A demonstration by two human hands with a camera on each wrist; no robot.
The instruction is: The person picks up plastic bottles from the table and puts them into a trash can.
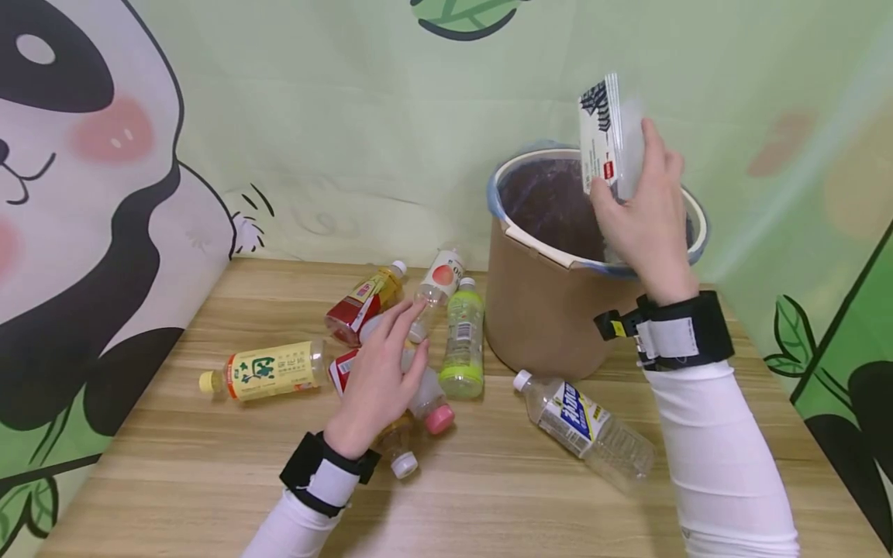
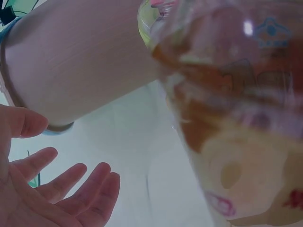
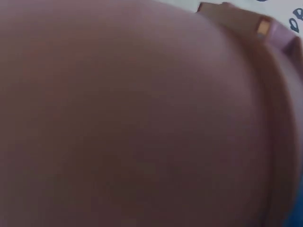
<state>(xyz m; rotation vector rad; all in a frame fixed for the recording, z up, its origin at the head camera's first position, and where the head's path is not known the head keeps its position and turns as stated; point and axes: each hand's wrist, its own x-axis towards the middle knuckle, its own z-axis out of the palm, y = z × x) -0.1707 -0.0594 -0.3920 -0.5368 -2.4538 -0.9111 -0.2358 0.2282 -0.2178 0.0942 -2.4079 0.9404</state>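
My right hand (image 1: 645, 217) grips an opened white food wrapper (image 1: 595, 136) with black print and a small red mark. It holds the wrapper upright over the mouth of a brown bin (image 1: 544, 310) with a bag-lined rim. My left hand (image 1: 377, 380) hovers over a cluster of plastic bottles, its fingers loosely extended and nothing in its grasp. Under and beside it lie a pink-capped bottle (image 1: 431, 403) and a white-capped bottle (image 1: 398, 449). In the left wrist view, a large bottle (image 2: 236, 142) fills the right side, beside the spread fingers. The right wrist view shows mostly the bin's blurred wall (image 3: 142, 118).
A yellow-labelled bottle (image 1: 272, 370) lies at the left. Farther back are a red-bottomed bottle (image 1: 366, 302), a peach-labelled bottle (image 1: 441, 279) and a green bottle (image 1: 463, 341). A clear bottle with a blue label (image 1: 579, 418) lies before the bin. A printed curtain (image 1: 335, 116) hangs behind the table.
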